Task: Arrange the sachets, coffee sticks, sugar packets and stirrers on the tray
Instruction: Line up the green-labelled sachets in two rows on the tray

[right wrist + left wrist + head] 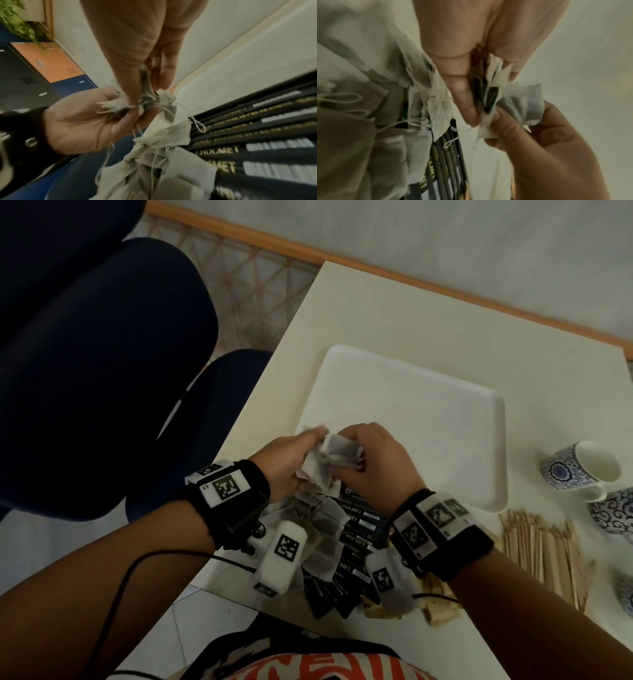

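Both hands at tray (428, 392) near edge. Left hand (287, 460) and right hand (373, 460) each pinch same bunch of sachets (334, 455), held just above tray's near-left corner.

Risk: strings (197, 123) tangled; pulling bunch apart likely drags hanging sachets along, or tears thin paper. Loose grip likely drops some off tray onto pile.

Coffee sticks (358, 537), sugar packets (442, 609), stirrers (544, 556) lie off tray, near side.

Pale table (394, 313); cups (579, 469) right of tray; blue chairs (102, 364) left; lockers (49, 62) behind.
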### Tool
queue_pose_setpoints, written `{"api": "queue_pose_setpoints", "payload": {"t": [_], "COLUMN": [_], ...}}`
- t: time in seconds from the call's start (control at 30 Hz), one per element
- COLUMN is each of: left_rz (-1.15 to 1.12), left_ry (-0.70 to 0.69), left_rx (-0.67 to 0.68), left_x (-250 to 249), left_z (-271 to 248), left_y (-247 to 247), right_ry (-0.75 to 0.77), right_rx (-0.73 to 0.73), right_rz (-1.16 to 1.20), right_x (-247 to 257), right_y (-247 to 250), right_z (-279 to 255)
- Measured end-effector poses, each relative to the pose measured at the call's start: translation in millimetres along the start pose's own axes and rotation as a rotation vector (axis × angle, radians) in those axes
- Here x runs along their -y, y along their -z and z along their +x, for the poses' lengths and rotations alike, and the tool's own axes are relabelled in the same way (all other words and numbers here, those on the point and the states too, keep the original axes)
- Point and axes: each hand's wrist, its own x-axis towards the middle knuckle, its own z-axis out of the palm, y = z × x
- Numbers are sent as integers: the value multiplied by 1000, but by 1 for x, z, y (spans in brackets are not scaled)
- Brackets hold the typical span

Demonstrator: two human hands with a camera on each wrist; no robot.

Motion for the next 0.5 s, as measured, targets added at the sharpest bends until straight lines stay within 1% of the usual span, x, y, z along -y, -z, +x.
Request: {"api": "queue_pose_setpoints", "payload": {"t": [0.07, 0.13, 0.23, 0.27, 0.33, 0.37, 0.4, 0.43, 0.47, 0.5], "left_rz": [-30, -12, 23, 19, -4, -20, -31, -38, -40, -40], "left_ry": [2, -1, -23, -22, -21, -26, -31, -38, -46, -59], "left_rx": [56, 105, 119, 117, 118, 118, 115, 114, 111, 111], "left_x": [-5, -8, -9, -8, -8, -8, -8, -9, -10, -10], "left_z": [1, 2, 5, 6, 9, 10, 12, 13, 14, 16], "left_y": [0, 2, 1, 0, 0, 1, 2, 3, 4, 4], "right_ry": [74, 108, 114, 78, -65, -143, -206, -249, -282, -315], "right_rx": [84, 152, 128, 111, 64, 18, -44, -97, -119, -97], "right_rz": [47, 103, 195, 257, 471, 566, 614, 601, 566, 541], "right_x": [-1, -4, -9, -9, -9, -10, -13, -17, -22, -26], "right_y": [-2, 0, 7, 10, 15, 17, 19, 21, 23, 24], "right_z": [-6, -12, -17, -17, -15, -12, -7, -2, 3, 8]}}
